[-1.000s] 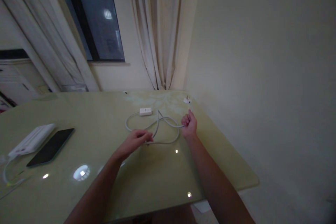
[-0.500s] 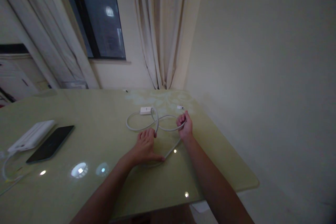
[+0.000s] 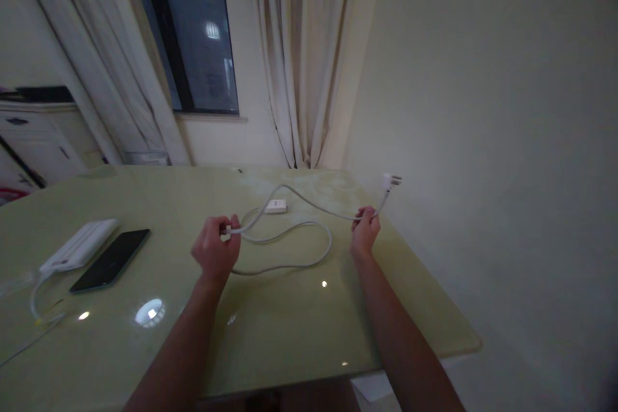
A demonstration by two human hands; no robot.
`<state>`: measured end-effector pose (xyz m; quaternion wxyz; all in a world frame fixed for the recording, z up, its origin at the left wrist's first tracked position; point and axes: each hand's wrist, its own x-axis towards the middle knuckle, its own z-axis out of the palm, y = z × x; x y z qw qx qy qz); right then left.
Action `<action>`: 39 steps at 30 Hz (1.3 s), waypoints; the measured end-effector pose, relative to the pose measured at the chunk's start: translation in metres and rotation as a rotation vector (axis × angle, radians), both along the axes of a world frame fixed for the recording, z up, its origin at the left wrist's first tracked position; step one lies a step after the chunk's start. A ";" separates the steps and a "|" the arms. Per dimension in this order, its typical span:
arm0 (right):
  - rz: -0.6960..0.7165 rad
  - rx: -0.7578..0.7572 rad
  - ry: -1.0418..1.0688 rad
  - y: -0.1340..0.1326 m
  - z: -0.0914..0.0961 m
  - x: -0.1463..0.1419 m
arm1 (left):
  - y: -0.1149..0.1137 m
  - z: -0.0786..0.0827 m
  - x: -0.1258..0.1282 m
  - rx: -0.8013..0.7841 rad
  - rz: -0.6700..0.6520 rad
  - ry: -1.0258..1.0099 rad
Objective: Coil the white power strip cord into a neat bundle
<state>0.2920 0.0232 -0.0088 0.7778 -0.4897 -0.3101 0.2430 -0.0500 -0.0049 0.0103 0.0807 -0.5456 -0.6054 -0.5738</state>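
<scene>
The pale green table [image 3: 280, 347] fills the lower frame, its right edge slanting to the lower-right corner, bare surface below the looped cord [image 3: 292, 266] at centre. Left of centre, the left hand [image 3: 217, 248] curls its fingers around the cord; right of centre, the right hand [image 3: 365, 232] pinches it below the raised plug [image 3: 389, 181]. Both forearms are cut off at bottom; left fingertips are hard to make out

Bare left grip [image 3: 216, 250], bare right grip [image 3: 365, 234], bare tapering forearms [image 3: 181, 344], perhaps legs [image 3: 318, 397], dimly lit
</scene>
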 end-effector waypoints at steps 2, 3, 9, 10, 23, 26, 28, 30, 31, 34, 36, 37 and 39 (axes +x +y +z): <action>-0.091 0.015 0.074 0.002 0.000 0.005 | 0.002 -0.002 -0.007 0.033 0.067 0.025; -0.120 0.021 0.111 0.003 0.000 0.006 | 0.003 -0.003 -0.008 0.033 0.088 0.033; 0.101 0.002 0.243 0.005 0.003 0.000 | 0.015 -0.006 -0.008 -0.167 -0.076 0.056; 0.149 -0.019 0.238 0.005 0.004 -0.002 | 0.017 -0.009 -0.008 -0.246 -0.110 0.039; 0.771 -0.219 0.308 -0.016 0.025 -0.026 | 0.021 -0.031 0.007 -0.369 -0.466 0.341; 0.985 -0.288 0.168 -0.026 0.029 -0.025 | 0.020 -0.022 0.002 -0.375 -0.224 0.134; 1.103 -0.323 0.039 -0.032 0.029 -0.026 | 0.021 -0.016 -0.003 -0.406 -0.163 -0.050; 1.116 -0.350 -0.108 -0.033 0.026 -0.028 | 0.023 -0.014 -0.007 -0.427 -0.196 -0.251; 1.049 -0.352 -0.182 -0.032 0.025 -0.029 | 0.025 -0.014 -0.009 -0.419 -0.227 -0.358; 0.637 -0.249 -0.413 -0.025 0.020 -0.030 | 0.028 -0.014 -0.013 -0.358 -0.334 -0.666; 0.383 -0.150 -0.563 -0.020 0.018 -0.026 | 0.028 -0.012 -0.016 -0.359 -0.455 -0.795; 0.306 -0.121 -0.627 -0.018 0.017 -0.023 | 0.027 -0.010 -0.018 -0.385 -0.547 -0.829; 0.239 -0.114 -0.709 -0.018 0.016 -0.019 | 0.025 -0.005 -0.020 -0.459 -0.767 -0.862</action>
